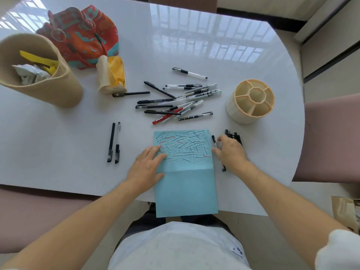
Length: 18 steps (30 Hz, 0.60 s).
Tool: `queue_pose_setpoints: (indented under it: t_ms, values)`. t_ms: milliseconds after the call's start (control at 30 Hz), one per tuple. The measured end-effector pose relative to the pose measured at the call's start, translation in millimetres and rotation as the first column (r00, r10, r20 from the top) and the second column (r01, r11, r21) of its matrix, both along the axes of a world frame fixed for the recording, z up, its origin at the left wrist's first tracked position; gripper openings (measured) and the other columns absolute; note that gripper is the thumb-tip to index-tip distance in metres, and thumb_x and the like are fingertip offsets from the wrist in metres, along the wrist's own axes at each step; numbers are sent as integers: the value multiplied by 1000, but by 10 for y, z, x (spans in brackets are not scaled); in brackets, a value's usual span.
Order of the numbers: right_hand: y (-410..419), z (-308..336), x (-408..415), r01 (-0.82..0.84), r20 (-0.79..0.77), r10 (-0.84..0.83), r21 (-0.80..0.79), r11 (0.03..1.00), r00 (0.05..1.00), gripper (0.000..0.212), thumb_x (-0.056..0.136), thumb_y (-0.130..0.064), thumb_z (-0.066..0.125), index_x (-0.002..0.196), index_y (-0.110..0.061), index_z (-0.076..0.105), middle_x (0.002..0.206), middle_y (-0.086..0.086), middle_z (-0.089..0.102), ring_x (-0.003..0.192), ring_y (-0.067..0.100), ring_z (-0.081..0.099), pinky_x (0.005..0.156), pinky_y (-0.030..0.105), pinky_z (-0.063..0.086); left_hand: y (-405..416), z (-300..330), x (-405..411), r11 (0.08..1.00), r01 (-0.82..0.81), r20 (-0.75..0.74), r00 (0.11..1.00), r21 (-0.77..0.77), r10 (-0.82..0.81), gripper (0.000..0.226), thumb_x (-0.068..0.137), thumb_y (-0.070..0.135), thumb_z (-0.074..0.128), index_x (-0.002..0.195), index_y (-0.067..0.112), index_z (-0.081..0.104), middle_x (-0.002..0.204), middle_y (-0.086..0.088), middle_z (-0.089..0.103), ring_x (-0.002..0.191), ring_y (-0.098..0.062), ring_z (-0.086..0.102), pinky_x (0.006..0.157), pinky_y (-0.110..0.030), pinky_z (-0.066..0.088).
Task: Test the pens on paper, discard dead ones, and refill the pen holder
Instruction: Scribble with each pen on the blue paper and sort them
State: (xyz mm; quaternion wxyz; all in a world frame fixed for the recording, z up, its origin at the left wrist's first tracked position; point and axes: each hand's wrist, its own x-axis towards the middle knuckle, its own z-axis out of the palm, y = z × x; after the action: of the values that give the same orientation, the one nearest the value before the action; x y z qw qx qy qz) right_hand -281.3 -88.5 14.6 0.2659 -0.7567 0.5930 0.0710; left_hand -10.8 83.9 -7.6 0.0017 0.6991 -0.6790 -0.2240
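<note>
On the white bench [194, 55] the blue paper [185, 184] is thick with test strokes, an untested pile of pens [175, 102] beyond it and the pen holder [251, 101] empty at right. The left hand [146, 164] lies flat and relaxed on the sheet, while the right hand [229, 151] curls its fingers on a pen [214, 141] beside the paper; next, I judge, comes sorting that pen.

Our right hand [230, 151] covers most of the small cluster of dark pens [234, 136] at the bench's [194, 45] right edge; how many lie there, and whether our fingers grip one, we cannot tell. Our left hand [146, 164] hides the blue paper's [185, 188] left margin. Print on the pens in the central pile [175, 102] is too small to read. The tan bin [39, 75] is cut by the picture's left edge, its crumpled contents indistinct. A brown paper bag [346, 211] is cropped at the right edge.
</note>
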Motion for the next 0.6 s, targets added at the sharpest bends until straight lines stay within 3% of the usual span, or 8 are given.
queue_pose_setpoints:
  t_ms: [133, 233, 333, 400, 467, 533, 600]
  values:
    - [-224, -19, 234, -13, 87, 28, -161, 987, 996, 26, 96, -22, 63, 119, -11, 63, 117, 8, 61, 93, 29, 61, 77, 38, 49, 7, -13, 3, 1000, -13, -15, 1000, -16, 12, 68, 80, 43, 72, 141, 25, 47, 156, -3, 31, 144, -24, 25, 114, -42, 34]
    - [-550, -77, 604, -119, 98, 147, -249, 961, 984, 32, 95, -9, 58, 126, -13, 62, 123, 8, 57, 92, 27, 58, 73, 37, 48, -6, 6, -9, 1000, -22, -20, 1000, 4, 22, 69, 81, 43, 71, 142, 26, 44, 157, -2, 28, 146, -23, 22, 116, -42, 31]
    - [-773, -190, 879, -298, -103, 282, -239, 924, 954, 50, 83, 11, 50, 124, -15, 61, 117, 8, 58, 97, 30, 57, 67, 35, 43, -7, 18, -8, 999, -22, -17, 1000, 48, 23, 76, 77, 46, 72, 143, 28, 40, 159, 0, 22, 147, -22, 17, 117, -42, 30]
    - [-785, -236, 950, -397, -227, 347, -236, 887, 910, 45, 80, 12, 50, 114, -15, 59, 108, 7, 57, 79, 27, 53, 61, 33, 39, 0, 17, 8, 998, -16, -22, 1000, 61, 17, 80, 74, 48, 73, 144, 29, 38, 160, 1, 20, 147, -21, 16, 116, -42, 30]
    - [-762, -221, 936, -426, -255, 368, -228, 876, 894, 35, 81, 8, 52, 107, -15, 57, 103, 7, 56, 71, 28, 51, 60, 34, 41, 5, 19, 24, 998, -9, -36, 999, 63, 12, 82, 72, 49, 73, 144, 30, 38, 160, 1, 20, 147, -21, 16, 116, -42, 30]
    - [-716, -168, 848, -345, -141, 320, -225, 911, 937, 23, 83, -2, 56, 103, -13, 59, 100, 7, 55, 73, 29, 56, 62, 35, 46, 1, 35, 26, 999, -14, -68, 998, 49, 17, 79, 74, 49, 72, 143, 28, 41, 159, 0, 23, 146, -22, 16, 116, -43, 30]
    - [-593, -58, 735, -146, 123, 176, -221, 964, 977, 11, 84, -12, 61, 95, -15, 61, 94, 3, 56, 73, 21, 57, 65, 33, 47, -10, 73, 11, 998, -61, -140, 988, -12, 59, 73, 77, 48, 72, 142, 25, 46, 156, -2, 30, 144, -23, 21, 116, -44, 31]
